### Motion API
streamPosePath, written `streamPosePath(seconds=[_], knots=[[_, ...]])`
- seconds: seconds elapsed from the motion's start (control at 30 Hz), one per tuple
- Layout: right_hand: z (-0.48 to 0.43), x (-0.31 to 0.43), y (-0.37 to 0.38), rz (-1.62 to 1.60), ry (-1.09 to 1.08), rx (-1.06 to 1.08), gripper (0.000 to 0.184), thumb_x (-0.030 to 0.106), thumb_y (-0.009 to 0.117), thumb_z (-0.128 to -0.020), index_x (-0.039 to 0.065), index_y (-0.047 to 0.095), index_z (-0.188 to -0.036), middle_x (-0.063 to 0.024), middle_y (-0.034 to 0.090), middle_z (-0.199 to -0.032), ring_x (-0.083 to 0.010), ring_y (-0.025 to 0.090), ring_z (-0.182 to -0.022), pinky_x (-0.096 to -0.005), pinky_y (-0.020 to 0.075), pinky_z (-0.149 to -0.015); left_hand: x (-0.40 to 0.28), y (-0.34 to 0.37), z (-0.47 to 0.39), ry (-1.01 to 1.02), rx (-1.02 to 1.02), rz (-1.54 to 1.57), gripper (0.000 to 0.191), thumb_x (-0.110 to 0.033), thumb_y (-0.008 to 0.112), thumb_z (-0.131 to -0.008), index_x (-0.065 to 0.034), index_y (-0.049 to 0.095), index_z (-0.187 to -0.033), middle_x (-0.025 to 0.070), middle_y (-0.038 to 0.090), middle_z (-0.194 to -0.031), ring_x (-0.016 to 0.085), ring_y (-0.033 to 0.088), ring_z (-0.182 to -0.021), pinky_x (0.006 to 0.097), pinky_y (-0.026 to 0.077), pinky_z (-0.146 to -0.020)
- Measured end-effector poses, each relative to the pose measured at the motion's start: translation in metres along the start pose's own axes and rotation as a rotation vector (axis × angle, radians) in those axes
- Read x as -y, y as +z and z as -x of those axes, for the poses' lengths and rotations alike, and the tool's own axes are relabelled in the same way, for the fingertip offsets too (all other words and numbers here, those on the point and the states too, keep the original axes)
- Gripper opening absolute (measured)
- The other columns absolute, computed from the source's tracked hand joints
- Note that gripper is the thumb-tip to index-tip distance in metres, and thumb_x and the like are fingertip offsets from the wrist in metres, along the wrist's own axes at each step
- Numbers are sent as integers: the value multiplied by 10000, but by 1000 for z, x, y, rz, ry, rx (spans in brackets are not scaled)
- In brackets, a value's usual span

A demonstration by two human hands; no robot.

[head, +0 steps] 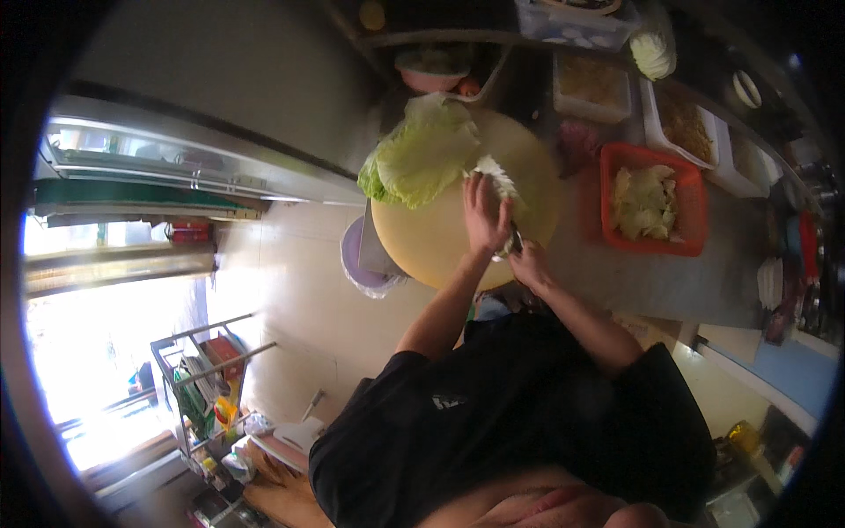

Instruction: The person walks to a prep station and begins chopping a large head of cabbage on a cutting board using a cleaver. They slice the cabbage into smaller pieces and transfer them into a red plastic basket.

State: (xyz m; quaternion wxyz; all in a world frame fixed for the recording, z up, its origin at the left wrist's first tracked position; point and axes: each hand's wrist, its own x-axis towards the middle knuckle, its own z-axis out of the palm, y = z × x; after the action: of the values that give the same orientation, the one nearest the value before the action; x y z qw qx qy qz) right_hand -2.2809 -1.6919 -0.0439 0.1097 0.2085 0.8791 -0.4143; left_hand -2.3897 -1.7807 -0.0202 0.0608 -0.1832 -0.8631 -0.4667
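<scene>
On a round yellowish cutting board (422,244), my left hand (486,214) lies on sliced pale cabbage (502,185), pressing it with fingers spread forward. My right hand (530,264) grips the handle of a knife (516,239), whose blade runs along the cabbage and is mostly hidden by my left hand. Large green and white cabbage leaves (426,155) lie at the board's far left. To the right of the board stands a red plastic basket (694,247) with cut cabbage pieces (643,201) in it.
White containers (594,119) of food stand behind and right of the board, beside a clear plastic tub (574,33) and a cabbage piece (653,56). A lidless pail with a bag liner (360,264) stands below the board's left edge. Further left is a metal rack (198,369).
</scene>
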Motion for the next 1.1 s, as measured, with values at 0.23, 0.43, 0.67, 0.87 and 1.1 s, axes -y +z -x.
streamPosePath(seconds=[0.23, 0.43, 0.67, 0.87, 1.1], knots=[[43, -52, -172, -106, -146, -468, 244, 198, 620, -907, -30, 611, -996, -217, 625, -853, -385, 631, -790, -459, 494, -697, -135, 49, -42, 404, 200, 400, 641, -242, 672, -864, 6, 419, -1397, 275, 325, -1479, 452, 306, -1388, 473, 275, -1148], [69, -95, -288, 660, 173, -486, 242, 200, 598, -937, 34, 555, -1107, -177, 665, -872, -331, 666, -786, -463, 534, -670, 8, -14, -98, -8, 225, -684, 352, -182, 604, -808, -55, 607, -1135, 186, 607, -1056, 363, 584, -957, 473, 487, -799], [97, -119, -294, 463, 331, -469, 289, 266, 586, -955, 9, 611, -1082, -163, 672, -855, -324, 658, -727, -443, 535, -666, 91, -107, -96, 251, 378, -894, 310, -134, 583, -849, -70, 578, -1152, 164, 556, -1173, 355, 532, -1117, 482, 474, -897], [92, -119, -204, -143, 113, -556, 365, 343, 626, -938, -16, 625, -1001, -182, 652, -838, -326, 649, -750, -431, 505, -665, 24, -143, -85, 94, 252, -542, 119, -158, 589, -894, -57, 573, -956, 182, 647, -955, 425, 620, -865, 476, 512, -705], [79, -98, -147, -191, -36, -430, 335, 316, 679, -912, -10, 606, -922, -146, 610, -768, -276, 608, -680, -395, 471, -623, -11, -54, 66, -608, -55, 310, 234, -242, 596, -979, -15, 600, -927, 58, 615, -846, 155, 537, -770, 341, 466, -710]])
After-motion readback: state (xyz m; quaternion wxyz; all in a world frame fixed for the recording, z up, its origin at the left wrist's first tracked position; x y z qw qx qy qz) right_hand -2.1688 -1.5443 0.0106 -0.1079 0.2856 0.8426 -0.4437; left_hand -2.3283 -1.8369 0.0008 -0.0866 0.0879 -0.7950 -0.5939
